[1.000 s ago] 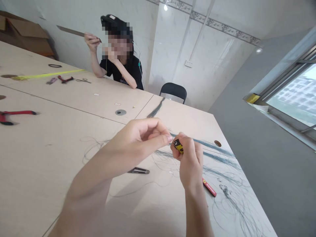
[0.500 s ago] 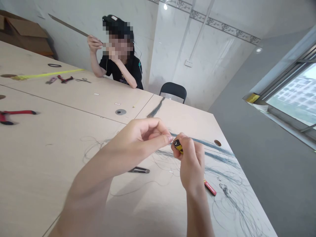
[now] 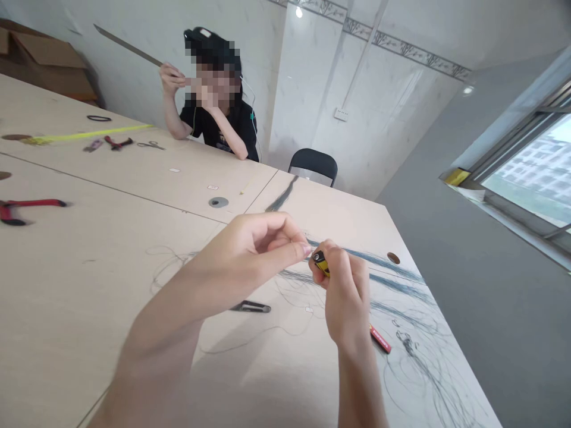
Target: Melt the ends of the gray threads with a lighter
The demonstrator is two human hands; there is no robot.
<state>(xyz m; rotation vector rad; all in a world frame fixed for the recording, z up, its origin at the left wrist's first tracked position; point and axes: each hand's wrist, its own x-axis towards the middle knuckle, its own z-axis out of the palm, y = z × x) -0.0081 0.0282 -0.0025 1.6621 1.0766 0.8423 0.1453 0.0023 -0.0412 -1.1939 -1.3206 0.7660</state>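
Note:
My left hand (image 3: 263,246) is closed in a pinch above the table, thumb against forefinger. Whatever lies between those fingertips is too small to make out. Just right of it, my right hand (image 3: 343,285) is wrapped round a small yellow-and-black tool (image 3: 322,264) with a round metal spot at its end; its kind cannot be told. The fingertips of both hands nearly meet. Bundles of blue-grey thread (image 3: 397,288) lie behind and to the right of my hands. A black clip-like object (image 3: 253,307) rests below my left wrist.
A red tag-like object (image 3: 380,339) and tangled dark threads (image 3: 410,348) lie to the right. Red-handled pliers (image 3: 35,204) are at far left. Across the table (image 3: 111,267), a person (image 3: 218,125) holds a long flat blade-like strip (image 3: 129,46). Behind stands a black chair (image 3: 313,163).
My hands stay almost still; the yellow-and-black tool shifts very slightly left. The other person's long strip has moved a little to the right.

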